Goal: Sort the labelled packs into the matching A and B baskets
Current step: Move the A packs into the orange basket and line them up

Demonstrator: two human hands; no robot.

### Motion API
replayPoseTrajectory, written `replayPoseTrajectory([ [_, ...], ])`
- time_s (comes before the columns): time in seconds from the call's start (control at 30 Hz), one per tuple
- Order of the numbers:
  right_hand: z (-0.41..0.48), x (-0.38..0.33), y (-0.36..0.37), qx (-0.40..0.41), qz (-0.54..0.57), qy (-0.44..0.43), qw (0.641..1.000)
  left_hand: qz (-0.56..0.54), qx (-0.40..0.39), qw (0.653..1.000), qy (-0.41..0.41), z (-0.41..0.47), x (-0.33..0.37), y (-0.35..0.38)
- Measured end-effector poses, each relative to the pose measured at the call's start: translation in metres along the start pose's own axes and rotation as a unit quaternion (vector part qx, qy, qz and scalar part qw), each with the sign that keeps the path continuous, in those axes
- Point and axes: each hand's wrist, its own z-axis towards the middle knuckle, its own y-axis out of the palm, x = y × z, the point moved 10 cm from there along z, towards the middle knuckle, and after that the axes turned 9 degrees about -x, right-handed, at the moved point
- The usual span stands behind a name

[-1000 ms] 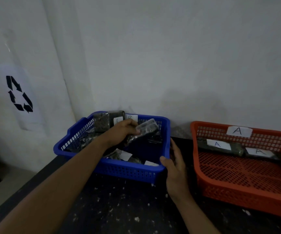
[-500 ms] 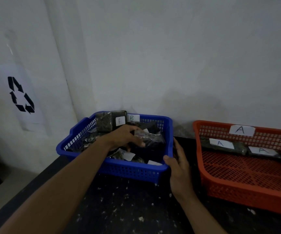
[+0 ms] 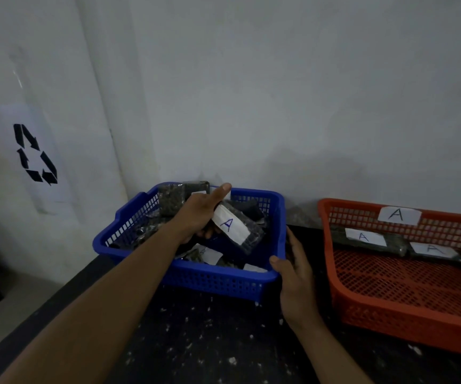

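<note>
Your left hand (image 3: 198, 217) grips an A pack (image 3: 234, 227); right hand (image 3: 293, 270) clasps the blue basket (image 3: 218, 278), more packs under your left hand; two already in the red basket (image 3: 390, 322).

A dark pack labelled A (image 3: 236, 226) is tilting above the pack-filled blue basket (image 3: 196, 275), left of the red A basket (image 3: 406, 314) holding two A packs (image 3: 367, 239).

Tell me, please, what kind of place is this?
Probably a plain sorting workbench indoors: a blue basket and a red basket marked A on a paint-flecked dark table, against a bare wall with a recycling sign.
</note>
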Motion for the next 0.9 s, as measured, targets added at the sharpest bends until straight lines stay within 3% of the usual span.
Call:
replayPoseTrajectory([
  [0.07, -0.001, -0.001, 0.000, 0.002, -0.002, 0.001, 1.000, -0.001, 0.026, 0.999, 0.043, -0.003, 0.012, -0.004],
  [0.17, -0.004, -0.003, 0.001, 0.009, -0.037, 0.007, 0.999, 0.007, 0.118, 0.976, 0.184, -0.020, 0.048, -0.019],
  [0.23, -0.009, -0.009, 0.002, 0.026, -0.092, 0.007, 0.995, 0.070, 0.188, 0.944, 0.260, -0.036, 0.074, -0.027],
  [0.33, -0.015, -0.026, 0.000, 0.068, -0.212, 0.008, 0.975, 0.098, 0.210, 0.923, 0.307, -0.050, 0.107, -0.023],
  [0.43, -0.018, -0.053, 0.002, 0.084, -0.250, 0.000, 0.965, 0.089, 0.193, 0.929, 0.303, -0.055, 0.133, -0.005],
  [0.6, -0.024, -0.143, -0.020, 0.113, -0.145, -0.121, 0.975, 0.040, 0.103, 0.966, 0.233, -0.054, 0.142, 0.047],
  [0.77, -0.022, -0.194, -0.074, 0.056, -0.285, -0.110, 0.951, -0.040, -0.001, 0.993, 0.113, -0.046, 0.135, 0.113],
  [0.83, -0.022, -0.207, -0.105, 0.026, -0.333, -0.096, 0.938, -0.002, -0.083, 0.993, 0.085, -0.040, 0.130, 0.148],
  [0.9, -0.021, -0.213, -0.151, 0.036, -0.364, -0.055, 0.929, 0.066, -0.148, 0.981, 0.107, -0.039, 0.126, 0.183],
])
